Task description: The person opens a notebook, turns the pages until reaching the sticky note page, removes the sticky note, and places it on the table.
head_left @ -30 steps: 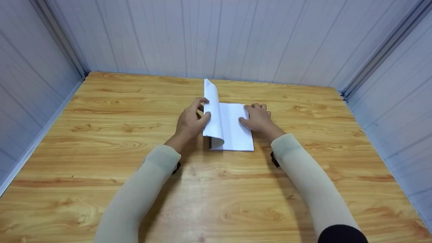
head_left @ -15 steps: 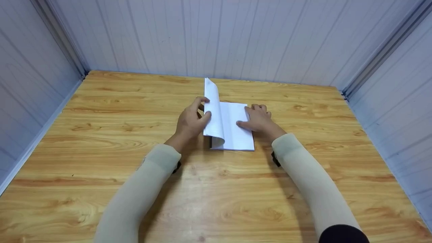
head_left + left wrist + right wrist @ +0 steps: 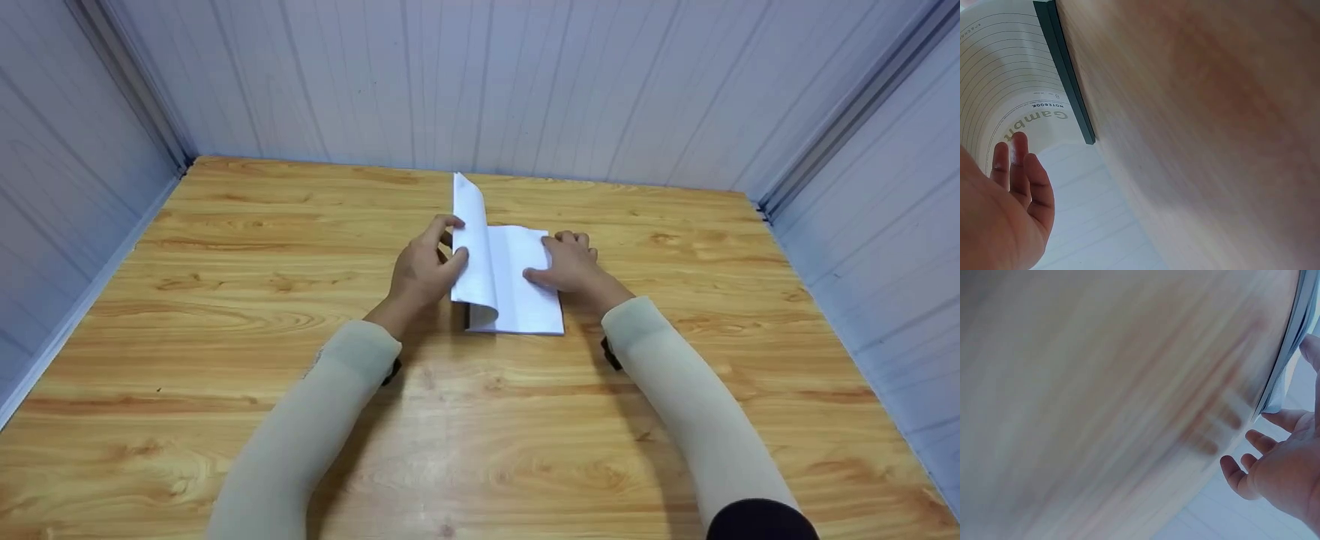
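Observation:
A notebook [image 3: 529, 309] lies open on the wooden table, white pages upward. Its left part [image 3: 471, 255] stands raised and curls over at the lower end. My left hand [image 3: 426, 271] grips this raised part, thumb in front and fingers behind. The left wrist view shows lined paper [image 3: 1022, 62] with "NOTEBOOK" printed on it, a dark green spine [image 3: 1064, 73] and the left hand's fingers close against the paper. My right hand [image 3: 568, 264] rests on the right page, thumb flat on it and index finger at its upper right edge. Its other fingers hang loosely beyond the edge in the right wrist view.
The wood-grain table [image 3: 480, 435] stretches around the notebook on all sides. White panel walls [image 3: 450, 82] rise behind it and at both sides. A dark round shape [image 3: 761, 519] covers part of the right sleeve at the bottom edge.
My right thumb has slid slightly left on the page, and the page's top edge now bulges a little. The left hand keeps its hold on the raised part, nearly still.

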`<action>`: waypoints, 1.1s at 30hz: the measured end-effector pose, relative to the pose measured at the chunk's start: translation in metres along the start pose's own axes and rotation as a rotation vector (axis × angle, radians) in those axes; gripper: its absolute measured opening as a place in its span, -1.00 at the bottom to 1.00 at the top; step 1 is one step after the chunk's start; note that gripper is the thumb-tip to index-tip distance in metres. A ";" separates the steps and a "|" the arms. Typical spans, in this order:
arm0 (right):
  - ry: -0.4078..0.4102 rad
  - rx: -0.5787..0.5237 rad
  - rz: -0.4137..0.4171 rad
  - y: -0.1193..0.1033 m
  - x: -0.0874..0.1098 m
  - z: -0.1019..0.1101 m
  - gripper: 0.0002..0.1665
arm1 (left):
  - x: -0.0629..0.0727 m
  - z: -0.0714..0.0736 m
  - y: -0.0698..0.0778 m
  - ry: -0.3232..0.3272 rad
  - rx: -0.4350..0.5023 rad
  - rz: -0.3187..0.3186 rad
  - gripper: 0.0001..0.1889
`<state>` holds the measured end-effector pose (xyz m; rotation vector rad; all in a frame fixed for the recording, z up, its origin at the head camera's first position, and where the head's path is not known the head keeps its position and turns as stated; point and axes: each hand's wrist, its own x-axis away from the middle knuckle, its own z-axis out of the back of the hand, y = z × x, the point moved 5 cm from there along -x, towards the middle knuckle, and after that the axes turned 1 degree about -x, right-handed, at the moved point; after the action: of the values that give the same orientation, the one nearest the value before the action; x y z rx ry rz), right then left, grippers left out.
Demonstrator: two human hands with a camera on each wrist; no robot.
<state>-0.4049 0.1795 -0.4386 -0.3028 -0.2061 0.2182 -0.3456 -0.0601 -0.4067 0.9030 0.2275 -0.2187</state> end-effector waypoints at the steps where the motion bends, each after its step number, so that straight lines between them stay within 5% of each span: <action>1: 0.003 -0.006 0.001 0.000 0.000 0.000 0.01 | 0.000 0.000 0.000 -0.002 -0.001 0.004 -0.61; 17: 0.066 -0.086 0.007 -0.007 -0.004 0.005 -0.08 | -0.004 0.017 -0.006 0.044 0.345 0.069 -0.59; 24: 0.085 -0.289 -0.054 -0.012 0.000 0.016 0.04 | 0.002 0.046 0.017 0.046 0.409 0.054 -0.58; 29: 0.092 -0.465 -0.091 -0.016 0.005 0.021 -0.02 | -0.004 0.049 -0.001 0.056 0.418 0.074 -0.62; 33: 0.142 -0.523 -0.071 -0.020 0.007 0.023 -0.26 | -0.006 0.051 -0.014 0.077 0.424 0.102 -0.69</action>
<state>-0.4002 0.1692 -0.4093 -0.8266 -0.1299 0.0681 -0.3502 -0.1083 -0.3844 1.3423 0.2090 -0.1389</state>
